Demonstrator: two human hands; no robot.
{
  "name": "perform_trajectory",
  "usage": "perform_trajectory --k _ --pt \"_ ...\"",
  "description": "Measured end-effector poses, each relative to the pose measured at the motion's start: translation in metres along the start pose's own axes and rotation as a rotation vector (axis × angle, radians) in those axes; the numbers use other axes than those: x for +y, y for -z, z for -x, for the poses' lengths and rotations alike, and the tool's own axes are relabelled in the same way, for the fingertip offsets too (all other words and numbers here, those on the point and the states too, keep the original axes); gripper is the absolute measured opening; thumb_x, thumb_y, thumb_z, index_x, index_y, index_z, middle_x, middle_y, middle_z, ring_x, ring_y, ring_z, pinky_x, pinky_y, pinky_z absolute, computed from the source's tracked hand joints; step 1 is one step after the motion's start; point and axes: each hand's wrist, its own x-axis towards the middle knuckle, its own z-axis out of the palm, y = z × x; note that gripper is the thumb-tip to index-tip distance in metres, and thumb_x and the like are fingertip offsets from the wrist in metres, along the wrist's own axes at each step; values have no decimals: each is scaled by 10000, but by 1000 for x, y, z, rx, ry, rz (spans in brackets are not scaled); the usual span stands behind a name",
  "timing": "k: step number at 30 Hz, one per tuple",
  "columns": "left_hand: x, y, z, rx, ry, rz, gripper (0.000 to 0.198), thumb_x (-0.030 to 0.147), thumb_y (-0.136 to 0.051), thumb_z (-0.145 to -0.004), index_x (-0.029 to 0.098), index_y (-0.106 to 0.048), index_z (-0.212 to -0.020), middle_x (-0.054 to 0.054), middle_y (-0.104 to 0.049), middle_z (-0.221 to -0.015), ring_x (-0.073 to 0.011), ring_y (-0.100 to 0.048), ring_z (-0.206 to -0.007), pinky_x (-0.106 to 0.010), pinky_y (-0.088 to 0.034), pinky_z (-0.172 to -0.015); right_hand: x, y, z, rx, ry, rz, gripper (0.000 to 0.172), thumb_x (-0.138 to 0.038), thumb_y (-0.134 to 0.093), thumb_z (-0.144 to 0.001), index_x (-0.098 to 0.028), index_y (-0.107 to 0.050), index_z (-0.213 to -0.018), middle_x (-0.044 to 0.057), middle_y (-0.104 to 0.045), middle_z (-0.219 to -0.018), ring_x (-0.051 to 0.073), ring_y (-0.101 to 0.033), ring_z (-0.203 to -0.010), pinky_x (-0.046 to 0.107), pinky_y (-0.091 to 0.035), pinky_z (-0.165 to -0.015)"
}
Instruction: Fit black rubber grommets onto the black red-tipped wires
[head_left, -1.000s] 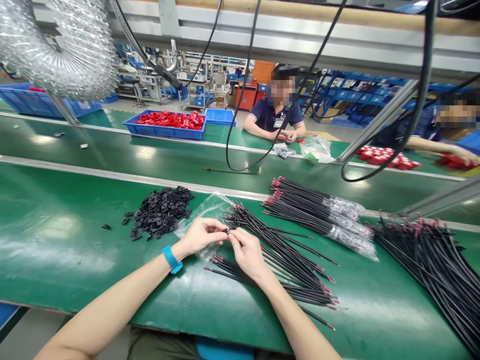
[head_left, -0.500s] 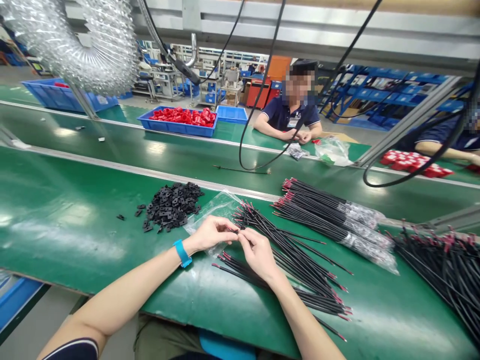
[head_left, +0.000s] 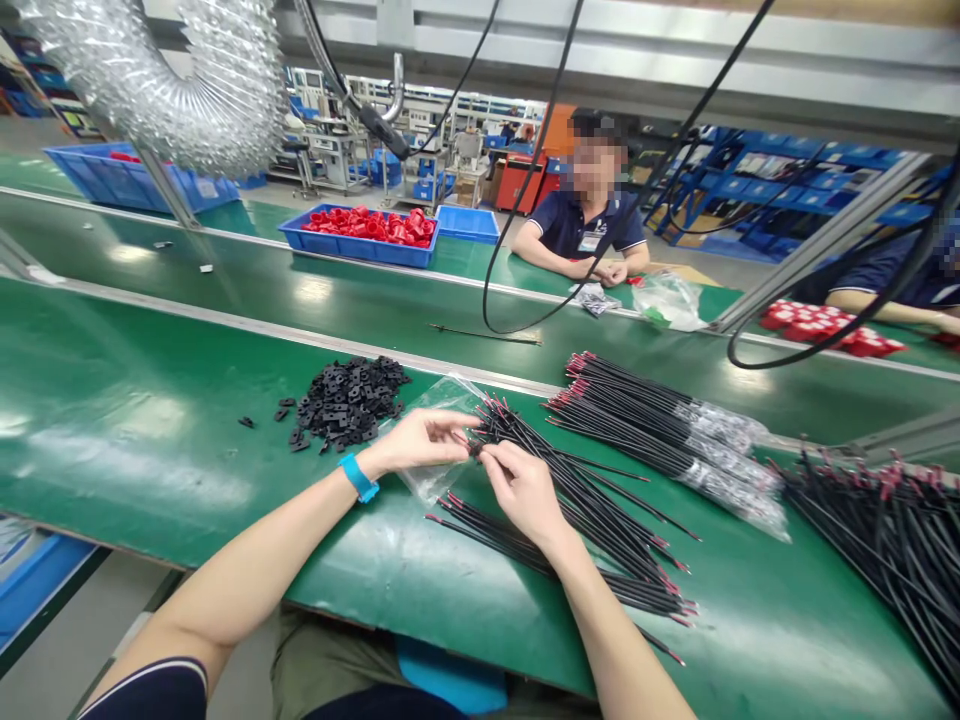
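Note:
My left hand (head_left: 427, 440), with a blue band at its wrist, is closed in a pinch over a clear plastic bag (head_left: 427, 482). Opposite it, my right hand (head_left: 521, 492) pinches too, its fingertips nearly meeting the left ones. Between them is a small black plastic piece (head_left: 475, 450), mostly covered by fingers. A thin reddish wire end shows by the left fingertips; whether it belongs to a held cable I cannot tell. Loose black cables (head_left: 592, 505) with red-tipped ends lie beside and beneath my right hand. A heap of small black plastic pieces (head_left: 349, 400) is left of my hands.
Bagged cable bundles (head_left: 660, 425) lie at the back right, and more cables (head_left: 885, 560) fill the right edge. Across the line, a co-worker (head_left: 589, 225) sits near a blue bin of red parts (head_left: 360, 250). A black cord (head_left: 487, 290) hangs in front.
My hands have risen slightly in the view, and their fingertips are a little farther apart. More of the small black piece now shows between them. The camera view has shifted slightly.

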Motion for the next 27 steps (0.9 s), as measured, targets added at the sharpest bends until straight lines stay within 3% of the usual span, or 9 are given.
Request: perform_trajectory --k 3,5,7,10,15,19,27 --pt "6 35 -4 361 -119 -377 401 415 -612 -854 149 -660 -1149 -88 -686 -902 -182 -607 -779 -318 -484 -742 6 3 -1 15 48 220 251 -262 -459 -994 -164 -683 -939 37 -623 -779 133 -574 -692 241 -392 -644" --pt "4 55 -5 482 -145 -751 306 405 -574 -876 164 -716 -1000 -100 -670 -908 -222 -585 -854 -351 -448 -807 9 4 -1 -48 60 320 230 -251 -485 -981 -175 -694 -923 41 -639 -807 144 -595 -737 247 -399 -665" --pt "-4 66 -5 439 -94 -1051 274 390 -595 -858 156 -738 -858 -128 -645 -866 -273 -556 -903 -382 -413 -828 13 5 -1 -147 43 396 186 -238 -533 -954 -187 -703 -898 48 -645 -837 163 -606 -786 257 -406 -679" --pt "-18 68 -4 350 -2 -1271 296 370 -610 -835 127 -722 -708 -171 -592 -816 -329 -523 -911 -415 -384 -791 16 7 -1 -285 -31 485 105 -238 -615 -903 -191 -707 -882 58 -637 -845 191 -610 -815 272 -414 -676" --pt "-25 59 -4 242 -8 -1460 244 277 -539 -855 142 -700 -732 -163 -572 -844 -312 -512 -890 -396 -367 -749 18 8 -1 -368 -104 559 83 -226 -621 -898 -179 -689 -886 60 -628 -872 189 -622 -801 270 -423 -681" --pt "-26 52 -4 205 -81 -1484 220 216 -489 -867 162 -674 -762 -142 -582 -818 -294 -521 -858 -380 -367 -738 25 8 -3 -344 -118 622 108 -202 -576 -922 -176 -673 -881 65 -622 -938 178 -615 -844 252 -427 -683" --pt "-29 40 -5 316 -201 -1281 300 280 -391 -940 188 -669 -1006 -111 -639 -963 -265 -566 -941 -350 -414 -813 46 15 -8 -289 -173 671 101 -207 -581 -932 -168 -673 -917 71 -625 -953 189 -601 -896 267 -438 -724"
